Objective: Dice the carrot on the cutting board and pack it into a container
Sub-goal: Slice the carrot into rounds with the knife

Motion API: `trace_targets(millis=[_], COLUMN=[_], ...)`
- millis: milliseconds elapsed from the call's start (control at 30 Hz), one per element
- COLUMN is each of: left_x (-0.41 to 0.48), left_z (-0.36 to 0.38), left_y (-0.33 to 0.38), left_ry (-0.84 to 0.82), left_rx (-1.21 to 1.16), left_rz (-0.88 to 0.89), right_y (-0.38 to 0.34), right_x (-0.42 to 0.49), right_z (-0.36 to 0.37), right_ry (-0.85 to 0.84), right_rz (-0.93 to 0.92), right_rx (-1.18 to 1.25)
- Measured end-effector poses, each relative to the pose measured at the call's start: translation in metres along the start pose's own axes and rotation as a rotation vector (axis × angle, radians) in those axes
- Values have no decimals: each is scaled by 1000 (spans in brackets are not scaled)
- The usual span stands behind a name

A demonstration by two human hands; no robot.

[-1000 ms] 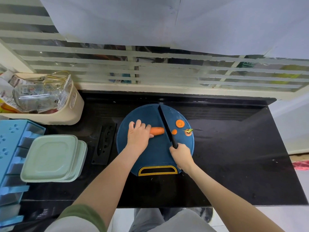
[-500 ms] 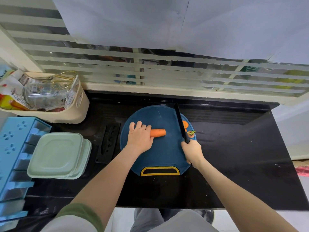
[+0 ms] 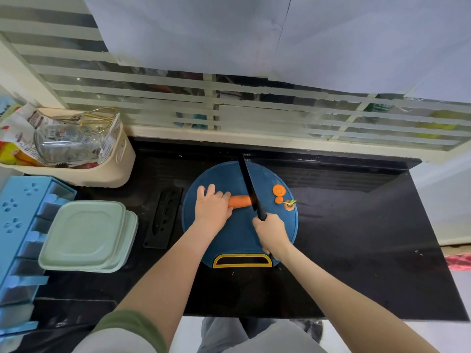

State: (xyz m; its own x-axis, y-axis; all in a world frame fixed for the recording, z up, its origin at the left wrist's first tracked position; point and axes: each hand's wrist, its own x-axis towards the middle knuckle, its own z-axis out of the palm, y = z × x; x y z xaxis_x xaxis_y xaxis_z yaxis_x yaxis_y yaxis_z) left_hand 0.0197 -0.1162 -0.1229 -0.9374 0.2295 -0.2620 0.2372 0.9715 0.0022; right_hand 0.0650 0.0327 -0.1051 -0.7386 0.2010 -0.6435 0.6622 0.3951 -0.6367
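Observation:
An orange carrot [image 3: 239,201] lies across the round blue cutting board [image 3: 239,235] on the black counter. My left hand [image 3: 212,208] grips the carrot's left part and covers it. My right hand [image 3: 272,231] grips the handle of a black knife [image 3: 248,186], whose blade lies across the carrot's right end. Two round carrot slices [image 3: 278,190] and the stem end with a green stub [image 3: 289,205] lie at the board's right edge. Pale green lidded containers [image 3: 85,235] are stacked at the left of the counter.
A black knife sheath [image 3: 163,217] lies just left of the board. A cream basket [image 3: 76,171] holds a glass jar, packets and gold scissors at the back left. A light blue rack [image 3: 20,238] stands at the far left. A taped window runs behind the counter.
My right hand brought the knife back from the board's right edge to the carrot's right end. The slices at the right edge are uncovered again. My left hand stayed on the carrot.

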Motion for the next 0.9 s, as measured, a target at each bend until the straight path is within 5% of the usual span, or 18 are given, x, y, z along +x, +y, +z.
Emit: trace_targets(millis=[900], left_x=[0], left_z=[8], left_y=[0], left_ry=[25], left_rx=[-17], left_rz=[17], right_y=[3], right_x=[14], right_z=[21], right_ry=[37], right_rz=[20], right_rx=[-101])
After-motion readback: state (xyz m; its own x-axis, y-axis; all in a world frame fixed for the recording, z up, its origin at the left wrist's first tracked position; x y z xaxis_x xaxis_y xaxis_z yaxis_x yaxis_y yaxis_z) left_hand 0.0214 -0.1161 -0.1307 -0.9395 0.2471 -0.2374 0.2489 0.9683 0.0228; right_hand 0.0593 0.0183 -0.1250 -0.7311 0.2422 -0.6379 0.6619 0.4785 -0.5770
